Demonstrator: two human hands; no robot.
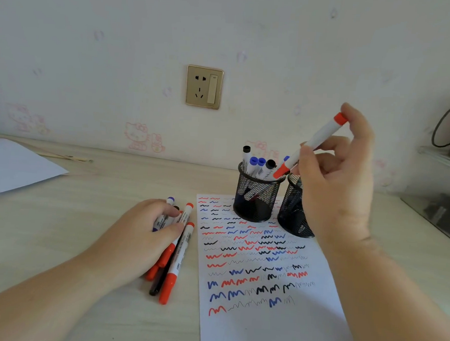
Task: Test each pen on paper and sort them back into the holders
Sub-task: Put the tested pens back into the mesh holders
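Right hand (334, 174) raised above the two mesh holders, pinching a red pen (312, 144) between thumb and fingers, cap end tipped down toward the left holder (255, 198), tail end up by the fingertips. Held high and slanted that way, most likely, so the capped tip can slide in among the blue and black pens already standing there. Right holder (294, 208) just beside the first, partly hidden behind the wrist, contents hard to make out. Both holders standing on the top end of the paper (258, 291), leaving the lower rows of red, blue and black squiggles open for testing. Left hand (146, 234) down on the desk (82, 240) just left of the sheet, fingers curled round a blue pen (164, 215) at the top of a loose pile of pens (176, 257), seemingly picking the next one. Pile kept beside the paper, within easy reach. Plenty tested, judging by the filled sheet; several still waiting.
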